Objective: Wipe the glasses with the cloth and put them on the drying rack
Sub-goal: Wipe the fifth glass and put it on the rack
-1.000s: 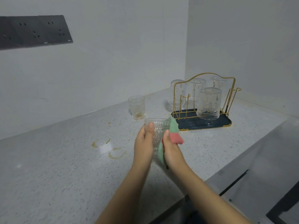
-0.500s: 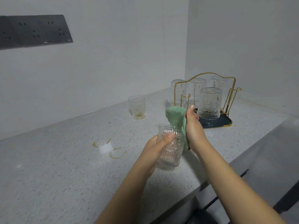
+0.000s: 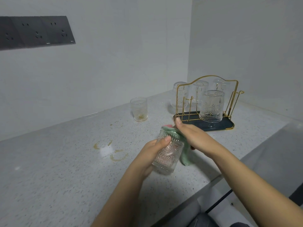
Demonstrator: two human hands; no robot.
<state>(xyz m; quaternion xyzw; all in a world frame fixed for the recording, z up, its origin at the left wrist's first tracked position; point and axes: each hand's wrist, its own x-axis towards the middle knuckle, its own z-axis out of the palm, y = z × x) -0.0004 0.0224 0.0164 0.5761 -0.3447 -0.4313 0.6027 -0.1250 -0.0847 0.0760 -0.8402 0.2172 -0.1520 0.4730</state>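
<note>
A person stands at a speckled grey bench point(image 3: 49, 177), wiping a ribbed, patterned glass point(image 3: 167, 154) held in the air above it, some way in front of the gold wire drying rack point(image 3: 208, 97). The left hand point(image 3: 152, 154) wraps round the glass, thumb across its side. The right hand point(image 3: 191, 136) presses a green cloth point(image 3: 185, 154) over the rim — its fingers are hidden, so how they lie is unclear. Four glasses sit upside down on the rack. One more glass point(image 3: 139, 109) stands upright to the rack's left, with yellowish residue in its base. This looks like mid-wipe; next, the glass likely needs turning over and setting onto a free peg of the rack.
</note>
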